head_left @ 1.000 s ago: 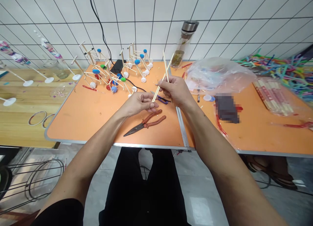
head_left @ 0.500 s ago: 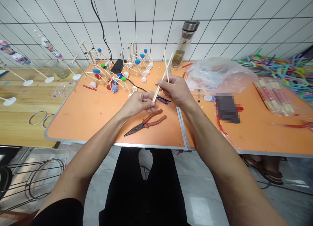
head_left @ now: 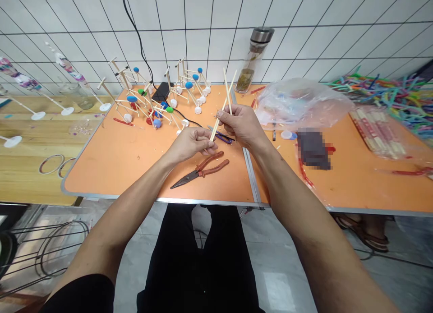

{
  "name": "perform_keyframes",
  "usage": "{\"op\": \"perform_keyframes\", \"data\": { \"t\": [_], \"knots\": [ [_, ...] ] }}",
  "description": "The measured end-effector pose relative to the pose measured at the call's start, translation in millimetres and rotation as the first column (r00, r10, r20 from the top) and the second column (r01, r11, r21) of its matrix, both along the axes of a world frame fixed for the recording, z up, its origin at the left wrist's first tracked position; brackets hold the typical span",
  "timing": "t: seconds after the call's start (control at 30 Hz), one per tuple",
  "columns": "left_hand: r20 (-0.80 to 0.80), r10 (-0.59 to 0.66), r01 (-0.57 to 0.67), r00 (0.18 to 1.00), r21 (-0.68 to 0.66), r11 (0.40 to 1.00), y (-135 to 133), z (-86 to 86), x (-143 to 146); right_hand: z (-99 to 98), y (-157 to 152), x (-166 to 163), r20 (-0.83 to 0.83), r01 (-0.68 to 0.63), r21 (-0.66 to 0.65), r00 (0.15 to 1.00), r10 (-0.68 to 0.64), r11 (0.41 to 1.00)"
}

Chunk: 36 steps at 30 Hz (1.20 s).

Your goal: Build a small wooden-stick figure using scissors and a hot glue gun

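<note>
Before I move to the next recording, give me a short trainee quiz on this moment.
1. True or false: the red-handled pliers lie on the orange table, in neither hand.
2. How many wooden sticks rise above the right hand? A one, B two, C five.
3. What does the left hand close its grip on?
Key: 1 true; 2 B; 3 the lower end of one of the sticks.
</note>
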State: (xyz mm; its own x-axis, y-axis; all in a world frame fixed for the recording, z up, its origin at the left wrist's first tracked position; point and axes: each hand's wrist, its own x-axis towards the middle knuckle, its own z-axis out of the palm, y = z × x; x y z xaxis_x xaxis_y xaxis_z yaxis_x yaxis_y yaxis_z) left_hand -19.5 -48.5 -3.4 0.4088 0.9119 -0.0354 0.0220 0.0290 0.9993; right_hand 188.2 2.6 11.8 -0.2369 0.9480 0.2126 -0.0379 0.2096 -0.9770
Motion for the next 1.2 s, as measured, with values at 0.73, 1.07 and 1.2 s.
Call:
{"op": "perform_keyframes", "data": {
  "t": [0.73,1.07,1.2],
  "knots": [
    [0.064,-0.045,0.041,0.997,0.069,0.997,1,-5.7,-2,2.7,-3,-2,0.059,0.023,0.041,0.998,-0.025,0.999],
    [0.134,0.176,-0.169,0.975,-0.062,0.984,2,-3.4,4,-4.8,-12,-23,0.084,0.047,0.14,0.995,-0.059,0.989],
    [0.103,0.26,-0.25,0.96,-0.101,0.963,2,0.7,4,-5.6,-9,-19,0.133,0.034,0.135,0.99,-0.053,0.99]
  ]
}}
